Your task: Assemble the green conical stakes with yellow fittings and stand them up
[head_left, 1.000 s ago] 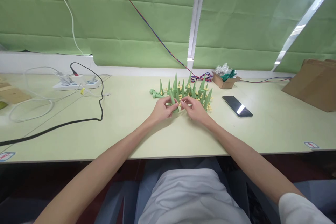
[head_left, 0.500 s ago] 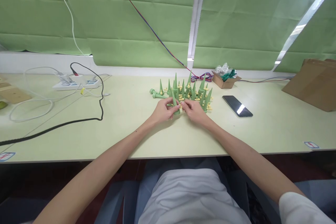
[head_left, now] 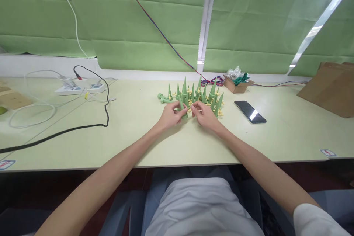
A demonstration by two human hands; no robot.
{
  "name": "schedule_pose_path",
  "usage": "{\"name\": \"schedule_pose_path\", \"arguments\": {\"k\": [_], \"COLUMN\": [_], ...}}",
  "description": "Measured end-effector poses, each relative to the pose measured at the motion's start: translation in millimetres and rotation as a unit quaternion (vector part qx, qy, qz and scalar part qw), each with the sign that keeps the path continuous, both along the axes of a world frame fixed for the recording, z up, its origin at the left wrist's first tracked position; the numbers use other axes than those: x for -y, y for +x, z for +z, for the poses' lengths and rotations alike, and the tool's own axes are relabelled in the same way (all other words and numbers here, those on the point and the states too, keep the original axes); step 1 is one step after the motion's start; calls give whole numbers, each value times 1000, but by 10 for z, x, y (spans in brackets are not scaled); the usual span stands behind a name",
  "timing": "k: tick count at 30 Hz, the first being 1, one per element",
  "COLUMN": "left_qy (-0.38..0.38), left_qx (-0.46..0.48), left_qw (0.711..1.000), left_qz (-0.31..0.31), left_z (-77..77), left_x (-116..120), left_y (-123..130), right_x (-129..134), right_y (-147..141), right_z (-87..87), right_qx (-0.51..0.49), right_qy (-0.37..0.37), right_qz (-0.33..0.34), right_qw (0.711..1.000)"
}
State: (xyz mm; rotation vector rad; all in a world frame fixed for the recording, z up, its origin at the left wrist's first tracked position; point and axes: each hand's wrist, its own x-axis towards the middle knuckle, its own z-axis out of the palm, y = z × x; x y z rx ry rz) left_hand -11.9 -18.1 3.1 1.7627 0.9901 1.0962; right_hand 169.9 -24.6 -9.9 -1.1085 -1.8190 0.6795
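My left hand (head_left: 170, 115) is closed round a green plant-watering spike (head_left: 181, 106), which stands point up and leans slightly left. A small yellow valve (head_left: 189, 110) shows between the two hands. My right hand (head_left: 204, 113) is beside it with thumb and fingers pinched together; what lies in the pinch is too small to make out. Just behind the hands is a cluster of similar green spikes (head_left: 212, 90), most upright with yellow valves on them. At the left of the cluster, a couple of green spikes (head_left: 166, 100) lie on their sides.
A black phone (head_left: 250, 111) lies to the right on the table (head_left: 132, 132). Behind it is a small cardboard box (head_left: 238, 87) holding clear plastic and green material. A power strip (head_left: 96, 87) and cables are on the left. Brown cardboard (head_left: 329, 88) leans at the far right.
My hands have moved slightly apart. The spike in my left hand has shifted a little left and tilts more. The other spikes have stayed where they were.
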Motion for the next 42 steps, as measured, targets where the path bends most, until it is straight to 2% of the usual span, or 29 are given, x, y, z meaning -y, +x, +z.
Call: {"name": "schedule_pose_path", "arguments": {"k": [6, 18, 30, 34, 38, 42], "left_qy": [-3, -9, -12, -2, 6, 16], "left_qx": [-7, -20, -12, -4, 2, 0], "left_qw": [1000, 1000, 999, 1000, 1000, 999], "left_qz": [-3, -20, -35, -15, 17, 31], "left_z": [-5, 8, 28, 21, 18, 31], "left_x": [2, 41, 52, 27, 5, 10], "left_y": [-4, 14, 20, 13, 1, 1], "right_x": [-3, -31, -18, -9, 19, 27], "right_y": [16, 2, -13, -3, 7, 15], "right_z": [-26, -4, 8, 9, 13, 2], "right_qx": [-6, 84, 82, 54, 9, 14], "right_qy": [11, 56, 30, 40, 20, 38], "right_qz": [30, -28, -32, -26, 16, 25], "right_qw": [999, 995, 996, 997, 1000, 999]}}
